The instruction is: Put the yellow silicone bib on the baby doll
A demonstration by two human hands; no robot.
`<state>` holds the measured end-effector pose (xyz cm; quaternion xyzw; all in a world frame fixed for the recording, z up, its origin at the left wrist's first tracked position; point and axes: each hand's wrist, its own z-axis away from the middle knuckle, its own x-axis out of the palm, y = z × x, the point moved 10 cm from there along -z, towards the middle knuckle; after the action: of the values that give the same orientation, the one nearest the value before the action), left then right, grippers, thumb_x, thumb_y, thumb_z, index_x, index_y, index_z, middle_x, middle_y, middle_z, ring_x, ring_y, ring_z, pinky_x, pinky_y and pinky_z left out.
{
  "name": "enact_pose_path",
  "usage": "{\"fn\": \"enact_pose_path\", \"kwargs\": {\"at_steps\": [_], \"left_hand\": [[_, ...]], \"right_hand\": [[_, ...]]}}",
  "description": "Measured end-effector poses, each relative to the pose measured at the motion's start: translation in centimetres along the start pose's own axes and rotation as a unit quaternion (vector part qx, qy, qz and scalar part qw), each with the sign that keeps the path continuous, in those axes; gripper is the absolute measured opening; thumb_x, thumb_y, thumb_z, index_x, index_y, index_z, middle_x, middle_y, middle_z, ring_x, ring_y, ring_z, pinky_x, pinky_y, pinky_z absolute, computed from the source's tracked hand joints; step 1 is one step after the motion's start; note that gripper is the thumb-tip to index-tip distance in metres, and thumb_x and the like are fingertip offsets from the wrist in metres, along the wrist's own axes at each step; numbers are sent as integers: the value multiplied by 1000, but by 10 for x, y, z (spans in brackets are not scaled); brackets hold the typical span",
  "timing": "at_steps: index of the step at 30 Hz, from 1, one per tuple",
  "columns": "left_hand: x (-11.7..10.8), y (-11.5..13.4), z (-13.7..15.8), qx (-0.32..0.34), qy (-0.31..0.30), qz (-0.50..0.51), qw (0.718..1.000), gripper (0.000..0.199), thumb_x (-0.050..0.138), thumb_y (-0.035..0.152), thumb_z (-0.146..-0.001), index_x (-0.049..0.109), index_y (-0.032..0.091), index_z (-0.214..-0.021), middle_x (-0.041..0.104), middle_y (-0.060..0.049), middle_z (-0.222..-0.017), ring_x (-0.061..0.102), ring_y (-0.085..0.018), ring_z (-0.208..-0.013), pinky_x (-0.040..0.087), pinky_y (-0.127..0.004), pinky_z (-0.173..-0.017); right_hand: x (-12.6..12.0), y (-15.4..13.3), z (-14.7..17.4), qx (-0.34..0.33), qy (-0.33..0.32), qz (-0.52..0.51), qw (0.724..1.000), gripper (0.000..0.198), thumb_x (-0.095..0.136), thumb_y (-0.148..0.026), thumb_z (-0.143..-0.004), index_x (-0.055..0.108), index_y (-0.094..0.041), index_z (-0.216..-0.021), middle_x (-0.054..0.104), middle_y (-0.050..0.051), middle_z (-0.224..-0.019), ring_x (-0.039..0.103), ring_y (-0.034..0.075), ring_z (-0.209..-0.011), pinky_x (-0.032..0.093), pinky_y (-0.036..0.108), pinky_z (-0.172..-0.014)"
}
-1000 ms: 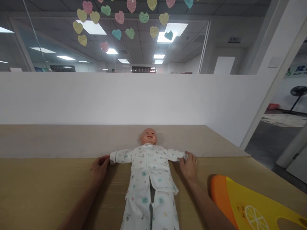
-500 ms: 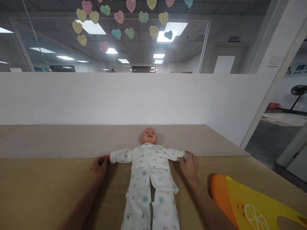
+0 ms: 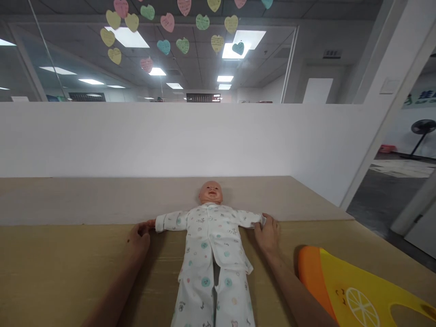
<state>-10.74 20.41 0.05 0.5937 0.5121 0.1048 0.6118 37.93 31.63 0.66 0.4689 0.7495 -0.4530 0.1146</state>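
Observation:
A baby doll lies on its back in the middle of the table, head away from me and arms stretched out to the sides. It wears a white top and white trousers with small coloured prints. My left hand pinches the doll's small hand, which sticks out of the sleeve on the left. On the other side my right hand grips the sleeve end; the doll's hand there is hidden behind my fingers. The doll's feet are outside the view.
An orange and yellow plastic piece with a lemon-slice print rests on the table at the right front. Beyond the tan tabletop and its greyish back strip rises a white partition with glass above. A doorway and a fan are at far right.

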Motion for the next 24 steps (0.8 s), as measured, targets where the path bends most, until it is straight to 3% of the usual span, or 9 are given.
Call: {"fn": "enact_pose_path", "kwargs": {"at_steps": [11, 16, 24], "left_hand": [[-3, -1, 5, -18, 0, -28, 999, 22, 46, 19, -81, 64, 16, -94, 69, -12, -94, 65, -27, -91, 51, -37, -79], [-6, 2, 4, -7, 21, -21, 1000, 19, 48, 22, -81, 64, 17, -91, 70, -11, -93, 66, -26, -91, 51, -36, -80], [7, 12, 1, 50, -14, 13, 999, 22, 51, 27, -78, 67, 20, -91, 72, -7, -92, 66, -23, -89, 51, -34, -83]], "right_hand": [[-2, -1, 0, 9, -9, 4, 1000, 43, 39, -30, -81, 53, -4, -112, 58, 21, -112, 48, 34, -106, 35, 43, -94], [-2, -2, 0, 11, -15, 4, 1000, 43, 40, -29, -81, 53, -4, -113, 57, 22, -112, 48, 34, -107, 36, 43, -94], [0, 0, -1, 9, -10, 6, 1000, 42, 41, -28, -81, 53, -4, -112, 57, 22, -112, 49, 33, -106, 36, 43, -94]]}}
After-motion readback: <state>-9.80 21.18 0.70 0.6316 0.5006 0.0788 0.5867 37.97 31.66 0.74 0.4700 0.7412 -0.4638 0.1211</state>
